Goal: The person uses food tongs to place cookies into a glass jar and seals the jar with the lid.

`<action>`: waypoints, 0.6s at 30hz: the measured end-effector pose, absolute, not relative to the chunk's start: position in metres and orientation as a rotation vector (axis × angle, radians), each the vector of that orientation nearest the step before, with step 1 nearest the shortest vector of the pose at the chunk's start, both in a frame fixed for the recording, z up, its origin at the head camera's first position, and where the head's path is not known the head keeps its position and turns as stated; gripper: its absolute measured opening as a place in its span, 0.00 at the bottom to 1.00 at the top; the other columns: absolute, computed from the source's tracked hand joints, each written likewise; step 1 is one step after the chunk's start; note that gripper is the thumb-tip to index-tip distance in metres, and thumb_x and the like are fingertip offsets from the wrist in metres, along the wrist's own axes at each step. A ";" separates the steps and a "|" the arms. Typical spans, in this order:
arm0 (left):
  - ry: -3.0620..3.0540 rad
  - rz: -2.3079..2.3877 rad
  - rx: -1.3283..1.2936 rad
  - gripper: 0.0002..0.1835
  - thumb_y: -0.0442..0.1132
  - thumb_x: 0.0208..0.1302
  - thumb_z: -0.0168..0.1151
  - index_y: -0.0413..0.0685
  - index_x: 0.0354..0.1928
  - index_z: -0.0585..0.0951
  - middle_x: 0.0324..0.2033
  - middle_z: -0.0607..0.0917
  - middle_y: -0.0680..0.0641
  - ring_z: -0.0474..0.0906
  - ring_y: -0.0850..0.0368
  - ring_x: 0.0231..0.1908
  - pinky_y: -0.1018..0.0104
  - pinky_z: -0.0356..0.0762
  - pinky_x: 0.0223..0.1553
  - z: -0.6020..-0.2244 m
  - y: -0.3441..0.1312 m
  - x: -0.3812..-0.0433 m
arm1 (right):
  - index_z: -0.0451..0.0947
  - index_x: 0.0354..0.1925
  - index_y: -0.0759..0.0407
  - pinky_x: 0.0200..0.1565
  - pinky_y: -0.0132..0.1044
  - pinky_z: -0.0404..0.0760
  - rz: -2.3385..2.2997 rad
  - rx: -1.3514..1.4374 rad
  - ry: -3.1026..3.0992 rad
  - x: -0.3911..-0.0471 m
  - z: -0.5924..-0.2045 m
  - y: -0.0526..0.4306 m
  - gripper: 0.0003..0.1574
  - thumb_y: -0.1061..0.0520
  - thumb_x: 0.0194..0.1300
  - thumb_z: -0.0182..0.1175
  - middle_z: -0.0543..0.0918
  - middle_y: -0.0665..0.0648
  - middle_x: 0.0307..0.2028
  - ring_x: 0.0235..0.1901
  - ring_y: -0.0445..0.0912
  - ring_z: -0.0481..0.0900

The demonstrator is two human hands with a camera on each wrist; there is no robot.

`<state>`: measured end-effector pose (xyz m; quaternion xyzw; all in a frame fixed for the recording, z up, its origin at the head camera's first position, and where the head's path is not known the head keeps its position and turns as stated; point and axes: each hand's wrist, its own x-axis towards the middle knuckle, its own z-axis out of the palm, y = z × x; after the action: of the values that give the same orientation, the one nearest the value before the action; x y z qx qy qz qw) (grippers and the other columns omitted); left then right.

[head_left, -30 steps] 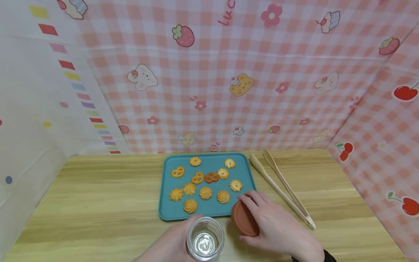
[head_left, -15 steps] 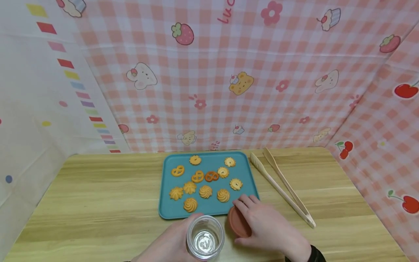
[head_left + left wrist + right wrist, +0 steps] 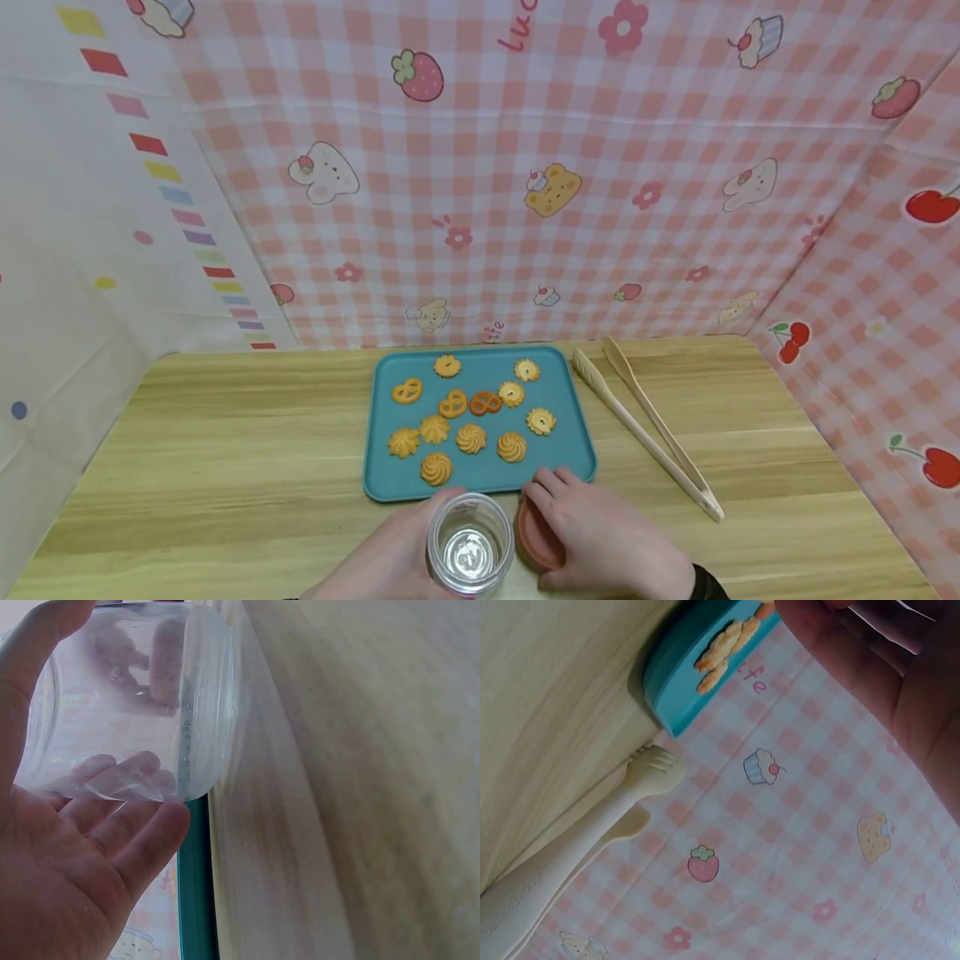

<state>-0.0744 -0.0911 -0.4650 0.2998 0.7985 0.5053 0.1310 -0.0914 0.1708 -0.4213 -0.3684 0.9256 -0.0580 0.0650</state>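
My left hand (image 3: 401,550) is wrapped around a clear jar (image 3: 471,546), whose open mouth faces up in the head view. Through the wall of the jar (image 3: 120,705) in the left wrist view, nothing shows inside but see-through fingers. Right beside it, my right hand (image 3: 607,533) grips a round reddish-brown lid (image 3: 534,537) by its edge, fingers on the far side and thumb on the near side. The lid is at the jar's right; whether they touch I cannot tell. In the right wrist view the lid is out of sight.
Beyond both hands lies a teal tray (image 3: 390,479) with several pretzels and round cookies (image 3: 471,439). Light-coloured tongs (image 3: 645,429) rest on the wooden table (image 3: 225,467) to its right. A pink checked cloth (image 3: 480,208) hangs behind.
My right hand has slid left and slightly nearer with the lid, bringing it next to the jar. The left hand and jar have stayed in place.
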 end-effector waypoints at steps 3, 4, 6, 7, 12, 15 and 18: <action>2.333 1.448 0.858 0.42 0.58 0.40 0.76 0.67 0.61 0.69 0.49 0.80 0.61 0.77 0.61 0.49 0.62 0.72 0.54 -0.465 -0.091 -0.075 | 0.72 0.54 0.53 0.42 0.36 0.75 -0.182 -1.109 2.773 -0.089 -0.422 0.169 0.46 0.39 0.35 0.71 0.71 0.45 0.45 0.45 0.41 0.67; 2.336 1.444 0.855 0.42 0.58 0.40 0.76 0.67 0.60 0.69 0.49 0.80 0.61 0.77 0.61 0.49 0.63 0.72 0.53 -0.465 -0.091 -0.075 | 0.72 0.53 0.52 0.41 0.36 0.74 -0.186 -1.110 2.768 -0.089 -0.423 0.168 0.45 0.39 0.35 0.71 0.71 0.44 0.45 0.44 0.41 0.67; 2.348 1.436 0.863 0.42 0.59 0.40 0.76 0.67 0.60 0.69 0.48 0.80 0.61 0.77 0.61 0.48 0.63 0.72 0.53 -0.465 -0.091 -0.075 | 0.72 0.50 0.51 0.38 0.34 0.73 -0.198 -1.123 2.772 -0.089 -0.426 0.167 0.43 0.40 0.33 0.71 0.70 0.43 0.42 0.42 0.39 0.66; 2.351 1.433 0.864 0.42 0.59 0.40 0.76 0.67 0.60 0.69 0.48 0.80 0.61 0.77 0.61 0.48 0.63 0.72 0.53 -0.465 -0.091 -0.075 | 0.72 0.49 0.50 0.37 0.33 0.72 -0.207 -1.129 2.774 -0.089 -0.427 0.167 0.42 0.40 0.33 0.71 0.69 0.42 0.41 0.41 0.39 0.66; 2.343 1.439 0.872 0.42 0.59 0.40 0.76 0.66 0.61 0.68 0.49 0.80 0.61 0.77 0.61 0.49 0.62 0.72 0.53 -0.465 -0.092 -0.075 | 0.72 0.46 0.50 0.35 0.30 0.70 -0.200 -1.141 2.773 -0.089 -0.431 0.166 0.40 0.40 0.32 0.71 0.68 0.42 0.39 0.39 0.39 0.65; 2.342 1.441 0.882 0.42 0.58 0.40 0.76 0.66 0.61 0.68 0.49 0.80 0.61 0.77 0.61 0.49 0.63 0.72 0.53 -0.466 -0.092 -0.075 | 0.72 0.46 0.50 0.35 0.30 0.70 -0.196 -1.136 2.776 -0.088 -0.432 0.165 0.41 0.39 0.32 0.72 0.68 0.42 0.39 0.38 0.39 0.64; 2.352 1.440 0.894 0.42 0.58 0.41 0.76 0.66 0.61 0.68 0.48 0.80 0.61 0.77 0.61 0.48 0.63 0.73 0.52 -0.466 -0.092 -0.075 | 0.72 0.47 0.51 0.36 0.31 0.71 -0.191 -1.129 2.771 -0.089 -0.433 0.164 0.41 0.39 0.32 0.72 0.68 0.43 0.39 0.39 0.39 0.65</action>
<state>-0.0749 -0.0918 -0.4658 0.3061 0.8054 0.4930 0.1211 -0.0887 0.1643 -0.4332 -0.3755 0.9218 -0.0637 0.0717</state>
